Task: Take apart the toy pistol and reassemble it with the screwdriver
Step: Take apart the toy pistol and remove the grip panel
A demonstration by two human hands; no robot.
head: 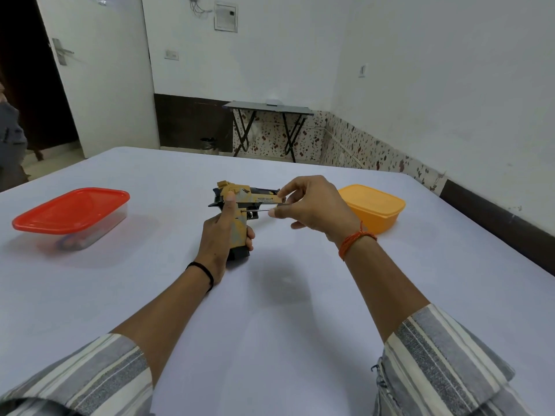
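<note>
Nearest the camera we see two forearms in rolled grey-and-cream striped sleeves, both reaching forward over the white table [285, 310] and converging near its middle. The left forearm carries a black band at the wrist; the right carries an orange thread.

The left hand [220, 235] is wrapped round the grip of the toy pistol [240, 202], fingers curled about the handle and the thumb extended upward along the side of the frame. The base of the grip appears to rest on the table, so that the pistol stands roughly upright with its yellow slide level and its muzzle end pointing to our right.

The right hand [312, 205] is raised just beside the muzzle end, wrist bent and knuckles uppermost. Its thumb and fingertips pinch the handle of the screwdriver [259, 209], most of which the hand hides. The thin metal shaft runs horizontally leftward below the slide, its tip meeting the side of the frame above the grip.

Farther out, well apart on either side, we note a clear container with a red lid [72, 210] to the left and an orange container [372, 205] just behind the right hand. Beyond the table edge stands a folding table [267, 108] against the wall.
</note>
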